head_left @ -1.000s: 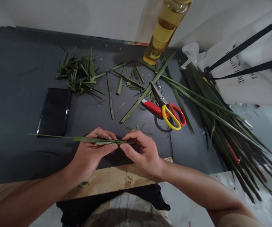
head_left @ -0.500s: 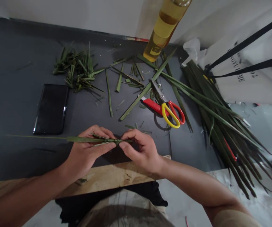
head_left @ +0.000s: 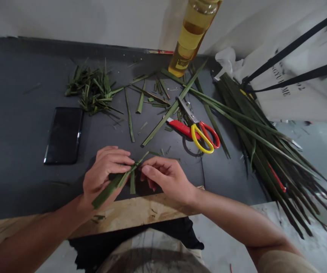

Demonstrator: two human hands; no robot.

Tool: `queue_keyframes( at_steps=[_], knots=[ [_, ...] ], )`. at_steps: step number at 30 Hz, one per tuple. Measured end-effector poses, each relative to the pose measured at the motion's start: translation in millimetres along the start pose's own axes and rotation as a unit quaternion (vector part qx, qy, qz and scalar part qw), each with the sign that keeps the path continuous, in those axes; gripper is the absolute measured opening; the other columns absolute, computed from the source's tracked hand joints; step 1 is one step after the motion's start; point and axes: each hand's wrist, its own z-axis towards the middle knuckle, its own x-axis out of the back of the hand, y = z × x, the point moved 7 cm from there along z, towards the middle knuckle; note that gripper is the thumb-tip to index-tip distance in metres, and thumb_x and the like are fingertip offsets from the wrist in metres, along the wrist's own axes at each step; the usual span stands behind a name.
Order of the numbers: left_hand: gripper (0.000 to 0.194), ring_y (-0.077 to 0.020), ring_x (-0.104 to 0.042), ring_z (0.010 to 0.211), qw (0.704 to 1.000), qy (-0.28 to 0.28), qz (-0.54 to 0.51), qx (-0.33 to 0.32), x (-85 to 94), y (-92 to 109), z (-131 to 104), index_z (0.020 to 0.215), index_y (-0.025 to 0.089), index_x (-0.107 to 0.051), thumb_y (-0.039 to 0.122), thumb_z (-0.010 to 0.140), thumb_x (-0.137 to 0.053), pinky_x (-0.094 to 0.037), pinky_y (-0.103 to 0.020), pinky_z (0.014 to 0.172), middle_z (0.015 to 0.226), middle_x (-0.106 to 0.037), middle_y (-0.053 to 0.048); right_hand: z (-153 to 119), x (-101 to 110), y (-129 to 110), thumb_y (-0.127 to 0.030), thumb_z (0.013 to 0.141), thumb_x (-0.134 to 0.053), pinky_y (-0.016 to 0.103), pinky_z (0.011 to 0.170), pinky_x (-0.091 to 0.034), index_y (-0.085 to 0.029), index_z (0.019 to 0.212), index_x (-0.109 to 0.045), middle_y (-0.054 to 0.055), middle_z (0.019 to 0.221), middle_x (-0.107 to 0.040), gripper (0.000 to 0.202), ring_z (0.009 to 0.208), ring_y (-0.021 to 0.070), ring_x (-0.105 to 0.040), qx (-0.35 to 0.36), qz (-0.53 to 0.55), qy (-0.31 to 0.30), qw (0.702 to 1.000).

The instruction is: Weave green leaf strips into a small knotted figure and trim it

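Left hand (head_left: 103, 172) grips a folded leaf (head_left: 123, 179); whether the right hand (head_left: 169, 176) pinches it, I cannot tell; white bag (head_left: 302, 100) shows "ME", bottle label (head_left: 182, 63) illegible

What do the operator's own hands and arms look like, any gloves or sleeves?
Left hand and right hand are bare; no gloves, rings, watch or cables show. Both forearms are uncovered. A plain beige sleeve shows on the right arm; the left one is out of frame.

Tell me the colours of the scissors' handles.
The scissors have one yellow handle and one red handle, best seen in the head view.
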Motion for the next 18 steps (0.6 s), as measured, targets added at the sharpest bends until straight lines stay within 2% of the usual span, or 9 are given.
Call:
queue_keyframes(
  at_steps=[1, 4, 10, 12, 15, 18],
  knots=[
    [0.006, -0.0267, -0.078, 0.106, 0.999, -0.006, 0.012, -0.043, -0.4, 4, 0, 0.098, 0.033, -0.071, 0.027, 0.099, -0.072, -0.054, -0.054, 0.107, 0.101, -0.083, -0.001, -1, -2, 0, -0.064, 0.091, -0.073, 0.023, 0.054, -0.046, -0.018, 0.089, -0.070, 0.000, 0.077, -0.067, 0.045, 0.059, 0.0094, -0.054, 0.003, -0.003, -0.008, 1.000],
    [0.006, -0.0277, -0.078, 0.106, 0.995, -0.024, 0.038, -0.093, -1.8, 9, 0, 0.100, 0.031, -0.072, 0.027, 0.102, -0.068, -0.054, -0.054, 0.105, 0.103, -0.083, -0.003, -2, -2, -2, -0.058, 0.094, -0.071, 0.024, 0.061, -0.050, -0.018, 0.091, -0.071, 0.000, 0.078, -0.066, 0.040, 0.065, 0.0106, -0.056, 0.025, -0.029, -0.010, 0.999],
    [0.011, -0.0243, -0.078, 0.099, 0.992, -0.014, 0.025, -0.123, -2.6, 18, 3, 0.103, 0.026, -0.073, 0.027, 0.106, -0.063, -0.058, -0.049, 0.100, 0.105, -0.078, -0.006, 1, 2, 3, -0.051, 0.098, -0.068, 0.024, 0.061, -0.049, -0.018, 0.092, -0.071, -0.001, 0.076, -0.062, 0.034, 0.066, 0.0110, -0.057, 0.016, -0.037, -0.003, 0.999],
    [0.010, -0.0226, -0.076, 0.097, 0.993, -0.008, 0.020, -0.116, -3.3, 20, 4, 0.102, 0.026, -0.073, 0.024, 0.105, -0.064, -0.060, -0.046, 0.094, 0.104, -0.076, -0.005, 1, 1, 1, -0.051, 0.097, -0.068, 0.024, 0.061, -0.049, -0.018, 0.095, -0.072, -0.002, 0.077, -0.061, 0.033, 0.066, 0.0108, -0.056, 0.019, -0.021, -0.007, 1.000],
    [0.013, -0.0209, -0.076, 0.095, 0.994, 0.006, 0.036, -0.105, -4.3, 21, 5, 0.093, 0.027, -0.073, 0.018, 0.101, -0.069, -0.061, -0.041, 0.088, 0.099, -0.073, -0.001, 2, 1, -1, -0.048, 0.096, -0.069, 0.024, 0.062, -0.047, -0.019, 0.086, -0.068, -0.003, 0.072, -0.058, 0.031, 0.067, 0.0112, -0.054, 0.022, -0.023, -0.008, 0.999],
    [0.015, -0.0195, -0.077, 0.092, 0.990, 0.003, 0.064, -0.126, -7.2, 25, 5, 0.089, 0.028, -0.072, 0.017, 0.098, -0.072, -0.061, -0.040, 0.087, 0.091, -0.073, 0.002, 3, 2, 2, -0.047, 0.095, -0.070, 0.025, 0.061, -0.042, -0.018, 0.077, -0.065, -0.002, 0.069, -0.058, 0.034, 0.067, 0.0114, -0.051, 0.011, -0.034, 0.001, 0.999]
  ],
)
